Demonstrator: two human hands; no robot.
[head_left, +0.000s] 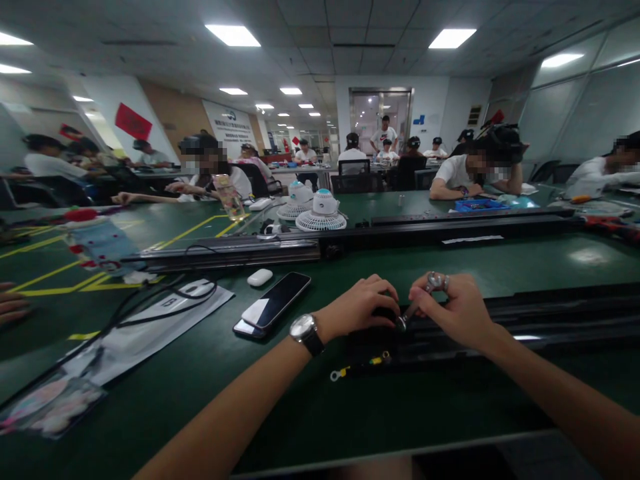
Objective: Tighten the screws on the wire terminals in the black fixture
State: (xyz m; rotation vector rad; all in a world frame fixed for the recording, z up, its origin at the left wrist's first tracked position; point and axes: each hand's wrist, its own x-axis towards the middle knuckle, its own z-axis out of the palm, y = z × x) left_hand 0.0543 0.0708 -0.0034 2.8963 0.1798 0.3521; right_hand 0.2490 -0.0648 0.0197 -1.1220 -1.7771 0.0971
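Observation:
My right hand [457, 307] is closed around a small metal wrench [409, 313], whose lower end meets the end of a long black rail [480, 327] on the green table. Beside it, my left hand [363, 305] has its fingers curled down onto the dark end of the rail; what they pinch, if anything, is hidden. A watch [303, 328] is on my left wrist. Just below the hands lies a short cable with yellow sleeves and a ring terminal [337, 375].
Left of my hands lie a phone [283, 300], a white earbud case [260, 277] and a white bag [145, 333] with black cables. Long dark rails [240, 252] cross the table behind, near two white fans [321, 212]. People sit opposite; another person's hand [11, 303] shows at far left.

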